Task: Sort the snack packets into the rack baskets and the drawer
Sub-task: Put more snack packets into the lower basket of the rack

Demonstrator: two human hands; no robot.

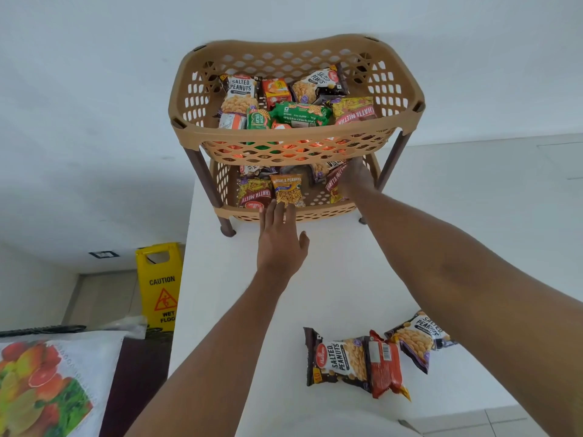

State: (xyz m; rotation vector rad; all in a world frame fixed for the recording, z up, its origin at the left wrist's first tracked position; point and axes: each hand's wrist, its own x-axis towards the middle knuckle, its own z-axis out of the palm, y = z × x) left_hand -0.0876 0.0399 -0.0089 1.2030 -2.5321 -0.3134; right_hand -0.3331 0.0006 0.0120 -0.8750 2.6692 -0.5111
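The two-tier tan rack stands in the upper middle of the frame on a white table [331, 279], and both arms reach up to it from the bottom edge.

The left hand [280, 244] is flat, its fingers straight and together. Its fingertips [272, 207] come up to the front rim of the lower basket [315, 214], right at the bottom edge of a Masala Peanuts packet [287, 189] standing just inside. I can't see any finger curled round it.

The right hand [355, 181] is inside the same basket at its right end, against a red Khatta Meetha packet [335, 181]. Its fingers vanish under the tier above, so I can't tell whether it grips the packet or only rests on it.

The upper basket [296, 134] is heaped with packets, among them a Salted Peanuts pack [239, 93] at the left and a green packet [299, 113] in the middle.

Three packets lie on the table at the lower right: a dark peanut packet [337, 357], a red packet [385, 364] overlapping its right edge, and a second peanut packet [416, 339] beside the right arm.

A yellow wet-floor sign [161, 288] stands on the floor at the left, and a fruit-printed bag [41, 383] fills the lower left corner.
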